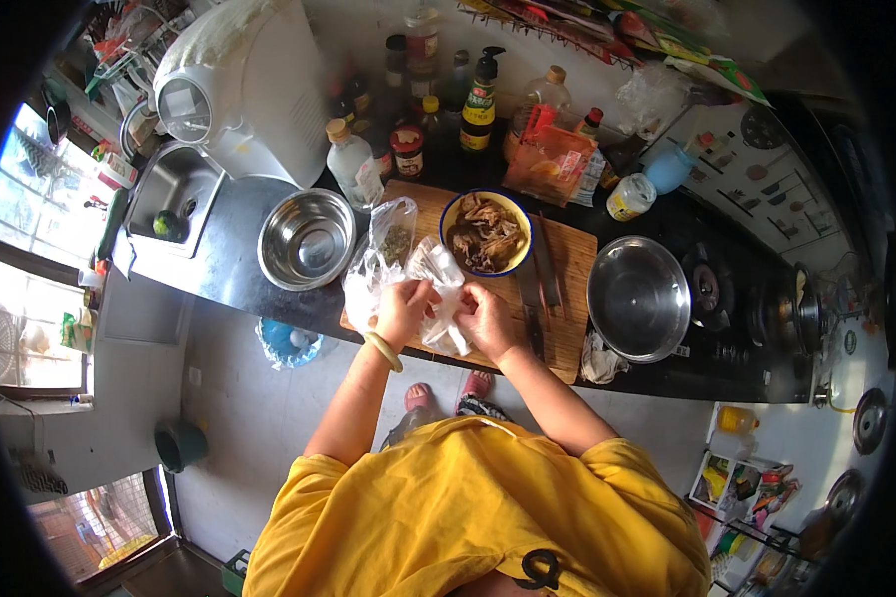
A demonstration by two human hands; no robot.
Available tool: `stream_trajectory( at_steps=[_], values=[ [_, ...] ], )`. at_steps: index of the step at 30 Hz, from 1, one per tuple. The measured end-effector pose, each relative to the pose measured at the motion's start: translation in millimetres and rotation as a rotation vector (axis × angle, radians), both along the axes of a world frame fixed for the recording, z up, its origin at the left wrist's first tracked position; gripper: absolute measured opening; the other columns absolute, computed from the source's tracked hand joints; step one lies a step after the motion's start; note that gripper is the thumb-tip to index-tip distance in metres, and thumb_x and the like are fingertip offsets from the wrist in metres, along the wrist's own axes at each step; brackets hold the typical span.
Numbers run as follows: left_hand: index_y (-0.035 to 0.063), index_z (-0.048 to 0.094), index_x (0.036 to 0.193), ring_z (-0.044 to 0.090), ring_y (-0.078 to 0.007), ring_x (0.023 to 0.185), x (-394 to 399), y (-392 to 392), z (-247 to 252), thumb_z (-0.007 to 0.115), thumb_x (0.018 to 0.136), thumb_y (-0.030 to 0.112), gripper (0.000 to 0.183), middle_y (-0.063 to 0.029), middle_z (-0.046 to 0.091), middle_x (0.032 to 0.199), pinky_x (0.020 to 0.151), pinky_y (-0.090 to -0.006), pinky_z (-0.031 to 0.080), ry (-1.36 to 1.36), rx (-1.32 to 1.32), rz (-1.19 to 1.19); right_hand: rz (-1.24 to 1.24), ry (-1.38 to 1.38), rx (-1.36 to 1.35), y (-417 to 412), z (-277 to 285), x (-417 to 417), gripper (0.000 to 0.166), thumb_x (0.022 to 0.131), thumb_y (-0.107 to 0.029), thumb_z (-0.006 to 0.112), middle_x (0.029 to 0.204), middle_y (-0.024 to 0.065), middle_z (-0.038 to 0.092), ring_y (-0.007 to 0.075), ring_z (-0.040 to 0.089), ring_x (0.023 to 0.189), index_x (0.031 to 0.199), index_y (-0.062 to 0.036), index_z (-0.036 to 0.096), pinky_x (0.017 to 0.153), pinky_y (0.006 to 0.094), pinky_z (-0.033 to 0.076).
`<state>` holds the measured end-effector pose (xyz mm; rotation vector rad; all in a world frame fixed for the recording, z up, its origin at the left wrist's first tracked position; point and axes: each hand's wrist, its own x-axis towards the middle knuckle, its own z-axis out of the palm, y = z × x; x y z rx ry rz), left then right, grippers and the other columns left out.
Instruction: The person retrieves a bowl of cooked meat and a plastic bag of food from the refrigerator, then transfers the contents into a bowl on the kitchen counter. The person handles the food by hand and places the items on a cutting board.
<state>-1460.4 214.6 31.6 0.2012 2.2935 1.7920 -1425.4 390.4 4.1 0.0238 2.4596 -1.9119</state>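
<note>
Over a wooden cutting board (573,257), my left hand (405,307) and my right hand (484,317) pinch a white plastic bag (440,328) from either side. Something pale shows through its upper part; I cannot tell what it is. Left of it lie a crumpled clear plastic bag (364,287) and another clear bag of dried greenish seasoning (396,240). Just beyond my hands stands a yellow enamel bowl with a blue rim (525,254), holding browned meat pieces (485,231). A kitchen knife (530,298) and a pair of chopsticks (549,276) lie right of the bowl.
A stainless steel basin (306,239) stands left of the board, beside a glass bottle (355,164). To the right, a wide metal pan (638,298) sits near a gas burner (709,287). Several sauce bottles (479,101) line the wall. A sink (175,198) is at far left.
</note>
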Motion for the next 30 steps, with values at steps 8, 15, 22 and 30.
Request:
stream_trajectory(
  at_steps=[8,15,22,30],
  values=[
    [0.0062,0.065,0.090,0.061,-0.0354,0.075,-10.0,7.0,21.6,0.062,0.075,0.006,0.015,-0.0170,0.061,0.086,0.065,-0.0404,0.049,0.400,-0.446,-0.129,0.076,0.082,0.113,4.4,43.8,-3.6,0.029,0.069,0.002,0.062,0.086,0.0145,0.066,0.0282,0.066,0.082,0.097,-0.0053,0.060,0.072,0.0348,0.050],
    [0.0056,0.066,0.096,0.061,-0.0265,0.069,-12.2,-20.5,30.6,0.059,0.077,0.001,0.021,-0.0118,0.061,0.087,0.063,-0.0327,0.049,0.350,-0.457,0.077,-0.047,0.109,0.161,54.7,50.9,9.5,0.029,0.073,0.008,0.055,0.086,0.0100,0.067,0.0184,0.066,0.082,0.098,-0.0058,0.060,0.072,0.0281,0.050],
    [0.0079,0.062,0.101,0.061,-0.0354,0.082,11.8,17.3,47.3,0.068,0.075,0.012,0.027,-0.0124,0.057,0.101,0.071,-0.0432,0.050,0.400,-0.454,-0.101,0.021,0.285,0.552,31.4,74.7,25.5,0.035,0.073,-0.003,0.061,0.111,0.0068,0.061,0.0301,0.064,0.086,0.107,-0.0105,0.062,0.070,0.0375,0.053],
    [-0.0021,0.062,0.088,0.057,-0.0159,0.053,-6.5,-7.4,42.4,0.057,0.092,0.016,0.019,-0.0084,0.056,0.073,0.050,-0.0287,0.045,0.368,-0.358,0.184,-0.008,0.358,0.313,38.4,80.2,19.6,0.011,0.080,-0.006,0.067,0.094,0.0042,0.063,0.0197,0.064,0.073,0.089,-0.0063,0.063,0.061,0.0302,0.052]
  ],
)
